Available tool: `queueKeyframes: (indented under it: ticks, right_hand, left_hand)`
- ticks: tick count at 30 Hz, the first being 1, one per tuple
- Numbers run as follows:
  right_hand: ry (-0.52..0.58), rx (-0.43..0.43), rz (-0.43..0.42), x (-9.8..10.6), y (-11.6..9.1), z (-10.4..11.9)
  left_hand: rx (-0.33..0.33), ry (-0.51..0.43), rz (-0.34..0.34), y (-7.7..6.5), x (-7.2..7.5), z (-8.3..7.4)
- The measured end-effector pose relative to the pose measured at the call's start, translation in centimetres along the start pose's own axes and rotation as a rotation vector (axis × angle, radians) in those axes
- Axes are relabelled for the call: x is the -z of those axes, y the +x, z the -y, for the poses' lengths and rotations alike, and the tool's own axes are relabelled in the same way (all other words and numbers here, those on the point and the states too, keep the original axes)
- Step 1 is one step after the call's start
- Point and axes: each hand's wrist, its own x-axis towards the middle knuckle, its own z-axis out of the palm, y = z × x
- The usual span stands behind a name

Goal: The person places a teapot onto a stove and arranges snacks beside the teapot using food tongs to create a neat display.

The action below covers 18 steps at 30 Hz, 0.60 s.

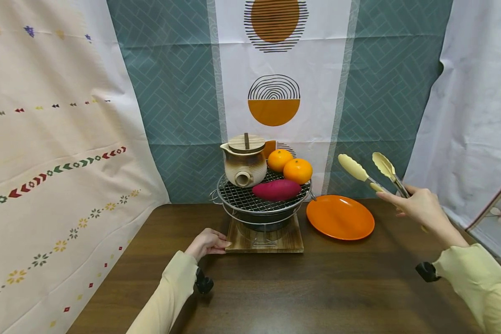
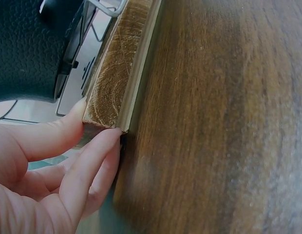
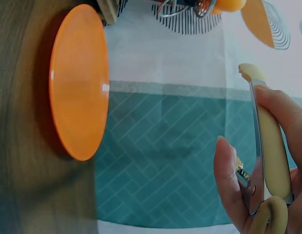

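Observation:
My left hand (image 1: pixel 208 242) pinches the near left corner of a square wooden board (image 1: pixel 296 239), thumb on top and fingers below in the left wrist view. On the board stands a round tabletop grill with a wire rack (image 1: pixel 242 200). The rack carries a clay teapot (image 1: pixel 254 167) with a wooden lid, a purple sweet potato (image 1: pixel 277 190) and two oranges (image 1: pixel 298 171). At the right, my right hand (image 1: pixel 423 211) grips cream-tipped metal tongs (image 1: pixel 354 167) in the air. Their tips stand apart with nothing between them, pointing up and left.
An orange plate (image 1: pixel 340 218) lies on the brown table (image 1: pixel 317 287), right of the grill and left of the tongs. A patterned cloth (image 1: pixel 175 93) hangs behind the table. Pale curtains (image 1: pixel 67 162) close off the left and right sides.

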Motion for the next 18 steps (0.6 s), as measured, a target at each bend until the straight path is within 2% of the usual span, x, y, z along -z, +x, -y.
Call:
queueKeyframes:
  ticks: [9, 12, 14, 18]
  right_hand:
    - [-0.083, -0.029, 0.004, -0.3, 0.1, -2.3]
    - [-0.125, -0.045, 0.031, -0.3, 0.2, -3.0]
    - [-0.141, -0.069, 0.056, -0.4, 0.2, -3.5]
    - [-0.166, -0.107, 0.093, -0.6, 0.3, -4.5]
  left_hand:
    - [-0.002, 0.009, -0.015, 0.0, -0.2, 0.0]
    - [-0.002, 0.019, -0.008, 0.5, 0.0, 0.3]
    - [-0.024, 0.008, 0.030, 1.0, 0.3, 0.7]
    - [-0.019, 0.004, 0.028, 1.0, 0.2, 0.7]
